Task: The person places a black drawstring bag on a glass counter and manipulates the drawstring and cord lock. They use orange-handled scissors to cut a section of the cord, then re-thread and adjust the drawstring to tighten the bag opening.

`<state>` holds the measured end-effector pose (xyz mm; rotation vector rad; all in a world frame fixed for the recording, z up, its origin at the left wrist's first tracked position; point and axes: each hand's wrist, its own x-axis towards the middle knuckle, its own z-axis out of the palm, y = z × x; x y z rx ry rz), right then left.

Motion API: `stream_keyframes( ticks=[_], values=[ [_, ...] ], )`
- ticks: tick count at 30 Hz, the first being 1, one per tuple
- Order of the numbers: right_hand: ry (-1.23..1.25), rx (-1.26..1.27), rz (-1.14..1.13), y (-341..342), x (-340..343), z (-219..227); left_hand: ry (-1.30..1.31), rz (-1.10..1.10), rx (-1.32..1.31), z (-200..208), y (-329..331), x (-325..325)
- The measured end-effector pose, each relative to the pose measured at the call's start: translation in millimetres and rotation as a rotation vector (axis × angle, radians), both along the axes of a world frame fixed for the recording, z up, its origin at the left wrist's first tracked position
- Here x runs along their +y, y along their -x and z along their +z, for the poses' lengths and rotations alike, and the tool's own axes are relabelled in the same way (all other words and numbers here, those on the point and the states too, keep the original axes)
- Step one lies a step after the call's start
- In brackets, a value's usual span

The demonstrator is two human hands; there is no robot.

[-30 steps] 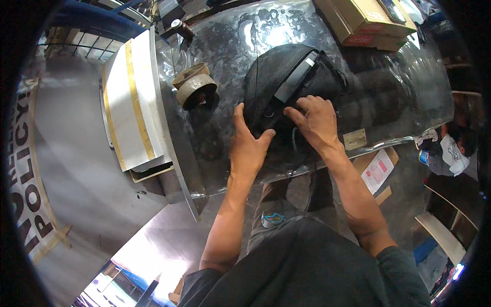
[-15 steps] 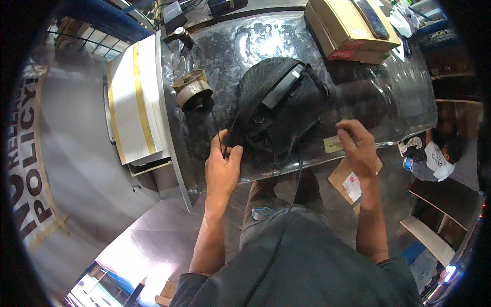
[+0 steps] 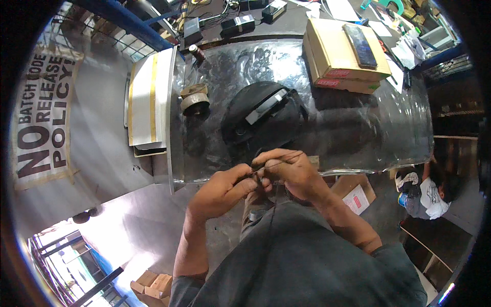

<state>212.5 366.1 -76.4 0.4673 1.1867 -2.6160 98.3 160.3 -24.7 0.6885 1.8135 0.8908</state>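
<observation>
My left hand (image 3: 219, 192) and my right hand (image 3: 294, 174) meet at the near edge of the table. Both have their fingertips pinched on a thin black cord (image 3: 276, 162). Just beyond them lies a black cap-like item (image 3: 284, 123) with a mesh cover and a grey bar (image 3: 266, 107) across its top. The cord's ends are hard to follow against the dark surfaces; a dark line also runs down my shirt front. Left of the cap sit tape rolls (image 3: 195, 102), one tan and one pale.
Stacked cardboard boxes (image 3: 332, 53) with a phone (image 3: 359, 46) on top stand at the back right of the plastic-covered table (image 3: 368, 123). A small bottle (image 3: 196, 52) and a white taped stack (image 3: 146, 100) are at left. Flat cardboard (image 3: 365, 187) lies below; another person (image 3: 434, 158) is at right.
My hands were apart, the left holding the cord and the right hovering by the table edge. They have come together at the cord. The view has shifted, showing more of the far table.
</observation>
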Motion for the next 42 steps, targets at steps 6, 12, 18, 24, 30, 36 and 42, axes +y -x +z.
stream_keyframes(
  ticks=[6, 12, 18, 24, 30, 36, 42],
  values=[
    [-0.071, 0.163, -0.225, -21, 85, 6, -0.015, 0.238, -0.177, 32, -7, 75],
    [-0.247, 0.339, -0.821, -102, 222, 25, -0.322, 0.371, -0.195, 41, -12, 175],
    [-0.318, 0.460, -1.134, -329, 404, 63, -0.462, 0.214, -0.329, 50, -36, 281],
    [-1.415, 0.161, -0.791, -290, 330, 54, -0.114, -0.085, 0.000, -141, -85, 338],
    [-0.978, -0.258, -0.674, -217, 249, 28, -0.125, -0.231, 0.775, -215, -118, 330],
    [-0.673, -0.309, -0.548, -166, 217, -69, -0.280, -0.216, 1.009, -207, -100, 340],
    [-0.600, -0.336, -0.511, -132, 202, -117, -0.310, -0.117, 0.948, -161, -71, 300]
  ],
)
